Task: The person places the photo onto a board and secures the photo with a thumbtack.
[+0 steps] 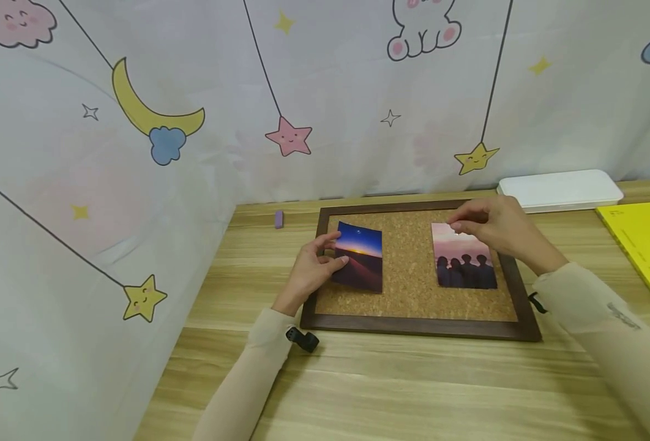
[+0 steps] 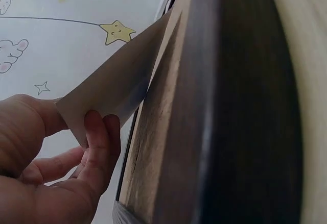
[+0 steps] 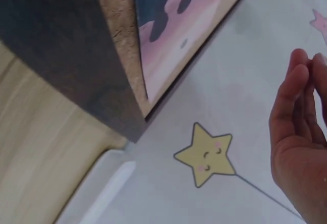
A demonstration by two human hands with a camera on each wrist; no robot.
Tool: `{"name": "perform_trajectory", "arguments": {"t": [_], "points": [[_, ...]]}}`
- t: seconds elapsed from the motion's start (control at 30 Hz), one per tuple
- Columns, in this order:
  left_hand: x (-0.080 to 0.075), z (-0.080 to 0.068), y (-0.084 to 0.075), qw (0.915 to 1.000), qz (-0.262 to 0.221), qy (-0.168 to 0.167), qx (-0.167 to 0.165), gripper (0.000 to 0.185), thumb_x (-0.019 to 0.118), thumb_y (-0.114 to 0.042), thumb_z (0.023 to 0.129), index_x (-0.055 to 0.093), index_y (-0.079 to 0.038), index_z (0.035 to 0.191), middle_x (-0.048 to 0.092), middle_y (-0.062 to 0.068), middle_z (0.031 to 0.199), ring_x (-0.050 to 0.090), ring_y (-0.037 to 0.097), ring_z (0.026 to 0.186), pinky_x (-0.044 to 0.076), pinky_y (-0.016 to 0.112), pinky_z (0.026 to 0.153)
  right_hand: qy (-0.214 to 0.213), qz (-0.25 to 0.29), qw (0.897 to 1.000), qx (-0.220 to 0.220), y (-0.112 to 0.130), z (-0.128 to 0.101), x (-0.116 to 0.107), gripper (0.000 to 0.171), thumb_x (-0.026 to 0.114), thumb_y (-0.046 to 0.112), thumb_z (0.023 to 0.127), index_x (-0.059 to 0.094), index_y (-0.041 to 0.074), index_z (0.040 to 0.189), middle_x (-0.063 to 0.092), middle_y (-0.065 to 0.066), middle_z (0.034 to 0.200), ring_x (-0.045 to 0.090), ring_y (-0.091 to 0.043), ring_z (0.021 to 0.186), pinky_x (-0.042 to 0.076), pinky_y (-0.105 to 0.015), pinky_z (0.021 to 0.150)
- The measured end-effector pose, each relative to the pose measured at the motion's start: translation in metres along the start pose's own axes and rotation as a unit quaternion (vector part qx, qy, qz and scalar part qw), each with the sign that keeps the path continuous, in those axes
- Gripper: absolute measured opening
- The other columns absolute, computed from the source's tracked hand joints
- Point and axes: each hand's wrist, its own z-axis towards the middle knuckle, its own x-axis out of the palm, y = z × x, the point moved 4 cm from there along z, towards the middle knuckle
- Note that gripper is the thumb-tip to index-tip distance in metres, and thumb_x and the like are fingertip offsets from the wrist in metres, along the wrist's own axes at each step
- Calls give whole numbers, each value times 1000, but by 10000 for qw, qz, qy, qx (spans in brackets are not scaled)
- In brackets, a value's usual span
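Observation:
A cork board (image 1: 410, 269) in a dark wooden frame (image 1: 418, 326) lies flat on the wooden table. My left hand (image 1: 315, 268) pinches the left edge of a blue sunset photo (image 1: 360, 257) and holds it slightly lifted over the cork. In the left wrist view its white back (image 2: 117, 86) rises beside the frame (image 2: 240, 106), between my thumb and fingers (image 2: 99, 147). A pink photo with dark silhouettes (image 1: 464, 264) lies on the right of the cork. My right hand (image 1: 490, 229) pinches at its top edge. The right wrist view shows that photo (image 3: 168, 45) and my fingers (image 3: 296, 106).
A white lidded box (image 1: 562, 190) stands behind the board at the right. A yellow book (image 1: 641, 245) lies at the far right. A small purple piece (image 1: 278, 218) sits near the back left. A curtain with stars (image 1: 289, 136) closes the back and left.

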Motion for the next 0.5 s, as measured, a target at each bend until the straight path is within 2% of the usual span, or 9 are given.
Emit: {"name": "perform_trajectory", "arguments": {"t": [0.13,0.23,0.37,0.5], "points": [[4,4,-1,9992,370,21,142,63,78,-9,97,57,-12,156,64,18,138,63,14,77,52,25,72,-29,163,9998,-76,4,5,3,8,79,16,99,85,15,104,83,-8,100,66,-8,76,50,-22,66],[5,7,0,9962,828,-57,254,62,81,-10,95,59,-10,153,66,19,134,68,16,80,54,25,72,30,326,9994,-74,8,9,7,8,78,17,100,84,13,105,83,-8,100,67,-9,76,51,-23,67],[7,9,0,9891,1417,-125,371,60,83,-12,94,62,-7,150,71,20,129,74,24,90,61,33,78,122,350,9993,-48,14,17,10,12,76,20,102,82,12,107,82,-8,99,70,-14,77,53,-25,67],[10,10,-4,9832,1768,-115,441,59,83,-14,94,63,-4,149,72,21,127,75,29,94,63,40,82,220,288,9993,-13,21,25,13,12,74,22,103,83,15,108,82,-6,99,71,-15,82,53,-27,70]]}}
